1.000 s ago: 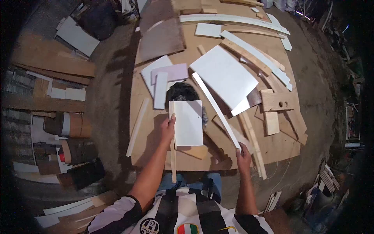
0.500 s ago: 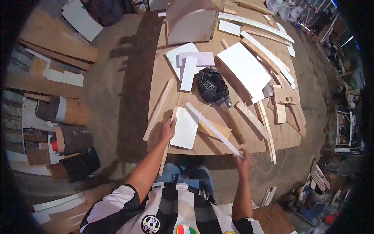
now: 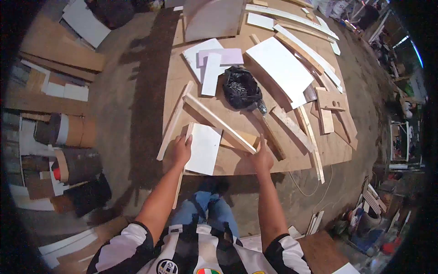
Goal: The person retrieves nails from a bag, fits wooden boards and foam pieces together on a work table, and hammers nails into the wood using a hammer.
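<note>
My left hand [image 3: 181, 150] is closed on a thin wooden strip [image 3: 178, 187] along the left edge of a white panel [image 3: 204, 148] at the table's near edge. My right hand [image 3: 262, 157] holds the near end of a long white strip [image 3: 221, 124], whose far end lies over a wooden strip [image 3: 175, 121] on the left. Beyond the white strip sits a black plastic bag [image 3: 242, 89] of small dark pieces. A light wooden piece [image 3: 239, 139] lies partly under the white strip.
On the wooden table [image 3: 337, 153] are a large white board [image 3: 282, 71], crossed white and pinkish boards [image 3: 221, 57], and a wooden piece with holes [image 3: 332, 101] at the right. A curved-top panel [image 3: 212, 20] stands at the back. Stacked boards [image 3: 59, 45] are at the left.
The white strip has swung left, its far end now over the left wooden strip. My right hand has moved left, closer to my left hand. The white panel has come down onto the table.
</note>
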Demonstrator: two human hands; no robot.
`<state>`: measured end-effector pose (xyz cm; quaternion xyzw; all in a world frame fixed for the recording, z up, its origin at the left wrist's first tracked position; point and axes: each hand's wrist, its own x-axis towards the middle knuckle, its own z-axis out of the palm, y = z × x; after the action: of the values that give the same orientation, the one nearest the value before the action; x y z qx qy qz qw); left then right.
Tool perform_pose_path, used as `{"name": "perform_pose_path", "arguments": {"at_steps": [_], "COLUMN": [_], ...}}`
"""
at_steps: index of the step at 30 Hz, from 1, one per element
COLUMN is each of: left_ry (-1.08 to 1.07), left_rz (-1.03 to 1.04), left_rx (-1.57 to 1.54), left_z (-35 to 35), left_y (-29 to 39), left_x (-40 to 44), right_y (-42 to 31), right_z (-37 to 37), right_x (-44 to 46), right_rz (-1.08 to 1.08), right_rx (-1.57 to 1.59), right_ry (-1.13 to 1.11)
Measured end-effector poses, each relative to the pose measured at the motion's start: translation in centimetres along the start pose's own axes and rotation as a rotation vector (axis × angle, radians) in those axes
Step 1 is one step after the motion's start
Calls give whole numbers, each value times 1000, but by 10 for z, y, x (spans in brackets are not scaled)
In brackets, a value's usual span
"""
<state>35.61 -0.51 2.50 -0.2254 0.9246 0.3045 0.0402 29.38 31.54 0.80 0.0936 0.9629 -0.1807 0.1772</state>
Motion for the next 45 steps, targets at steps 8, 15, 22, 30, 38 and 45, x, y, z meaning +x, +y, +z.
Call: {"name": "perform_pose_path", "arguments": {"at_steps": [8, 15, 22, 30, 38, 45], "left_ry": [-30, -3, 12, -91, 3, 25], "left_rz": [-48, 74, 96, 45, 150, 136], "left_rx": [177, 220, 161, 188, 192, 189], "left_z": [-3, 15, 21, 16, 32, 36], "left_y": [19, 29, 64, 76, 51, 49], "left_x": [-2, 11, 29, 58, 69, 73], "right_y": [41, 97, 92, 101, 44, -43], "right_z": [-10, -47, -42, 4, 11, 38], "right_x": [5, 48, 47, -18, 10, 61], "right_rz": [151, 295, 9, -236, -475, -483], "right_rx": [-108, 93, 182, 62, -57, 36], "right_ry": [137, 524, 485, 126, 402, 385]}}
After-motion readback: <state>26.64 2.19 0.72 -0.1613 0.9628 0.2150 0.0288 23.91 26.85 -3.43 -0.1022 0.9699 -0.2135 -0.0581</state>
